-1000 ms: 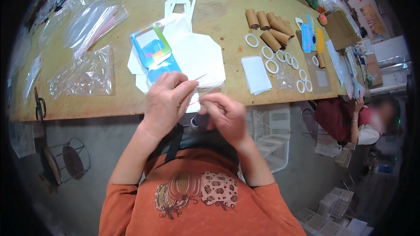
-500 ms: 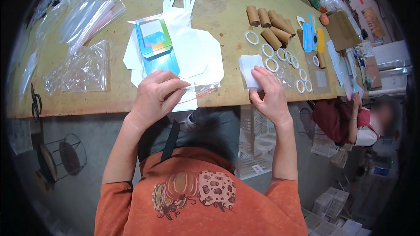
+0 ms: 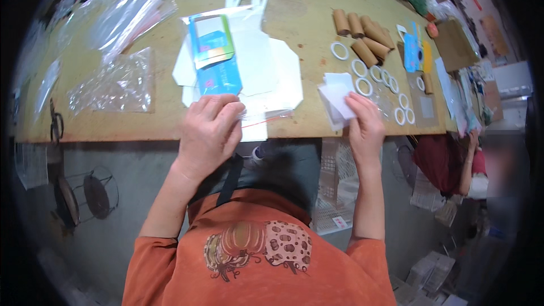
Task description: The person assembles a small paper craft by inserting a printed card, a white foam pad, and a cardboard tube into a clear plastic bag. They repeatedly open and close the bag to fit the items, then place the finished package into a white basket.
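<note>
My left hand (image 3: pixel 211 127) is closed at the table's front edge, its fingers pinching the near edge of a clear plastic bag (image 3: pixel 273 114) with a red strip. At its fingertips lies a blue printed card (image 3: pixel 221 78), and above that a blue and green card box (image 3: pixel 205 45). White cut-out card sheets (image 3: pixel 286 73) spread around and beneath them. Between thumb and fingers my right hand (image 3: pixel 367 124) grips a white paper slip (image 3: pixel 338 97), tilted over a small stack of similar slips (image 3: pixel 334 78).
Brown cardboard tubes (image 3: pixel 364 52) and several white rings (image 3: pixel 364 86) lie beyond my right hand. Clear plastic bags (image 3: pixel 113 85) and scissors (image 3: pixel 56 122) are at the left. A person in dark red (image 3: pixel 436 161) sits at the right. Stools (image 3: pixel 96 197) stand on the floor.
My right hand has drawn a white slip up and toward me off the stack. My left hand stays at the bag's edge. The whole view has shifted slightly.
</note>
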`<move>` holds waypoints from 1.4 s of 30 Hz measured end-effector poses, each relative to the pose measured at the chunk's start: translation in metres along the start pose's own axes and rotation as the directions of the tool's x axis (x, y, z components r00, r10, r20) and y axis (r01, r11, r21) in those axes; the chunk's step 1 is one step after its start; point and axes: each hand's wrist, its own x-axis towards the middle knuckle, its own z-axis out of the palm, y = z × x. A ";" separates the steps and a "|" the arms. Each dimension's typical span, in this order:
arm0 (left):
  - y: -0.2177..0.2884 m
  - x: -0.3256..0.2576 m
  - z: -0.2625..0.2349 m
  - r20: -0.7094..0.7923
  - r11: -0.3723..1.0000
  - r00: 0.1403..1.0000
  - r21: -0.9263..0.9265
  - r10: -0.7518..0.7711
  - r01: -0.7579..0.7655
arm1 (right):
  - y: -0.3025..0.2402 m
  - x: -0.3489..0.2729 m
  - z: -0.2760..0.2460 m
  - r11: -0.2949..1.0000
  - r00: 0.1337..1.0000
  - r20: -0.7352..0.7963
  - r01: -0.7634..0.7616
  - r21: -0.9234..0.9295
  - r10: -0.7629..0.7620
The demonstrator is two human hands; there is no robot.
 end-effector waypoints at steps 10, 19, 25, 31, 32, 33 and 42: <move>-0.008 -0.013 -0.008 -0.240 0.998 0.970 0.050 -0.035 0.048 | -0.106 -0.028 0.034 0.895 0.881 -0.167 0.446 -0.024 -0.443; -0.003 -0.007 -0.009 -0.115 0.975 0.973 -0.123 -0.199 0.185 | -0.112 -0.017 0.038 0.809 0.799 -0.135 0.584 -0.059 -0.586; -0.007 -0.006 -0.002 -0.107 0.970 0.974 -0.162 -0.201 0.182 | -0.107 -0.017 0.056 0.828 0.829 -0.065 0.544 -0.135 -0.555; -0.003 -0.006 0.001 -0.223 0.985 0.974 -0.175 -0.034 -0.005 | -0.102 -0.016 0.071 0.881 0.859 -0.229 0.405 -0.243 -0.458; -0.002 -0.005 0.000 -0.239 0.985 0.971 -0.171 -0.016 -0.026 | -0.103 -0.015 0.073 0.880 0.859 -0.231 0.397 -0.261 -0.456; 0.000 -0.002 -0.001 -0.253 0.984 0.967 -0.170 0.004 -0.048 | -0.105 -0.014 0.074 0.879 0.861 -0.231 0.386 -0.280 -0.453; 0.006 0.012 -0.025 -0.124 0.921 0.991 -0.377 0.055 -0.098 | -0.100 -0.017 0.093 0.928 0.919 -0.168 0.326 -0.178 -0.355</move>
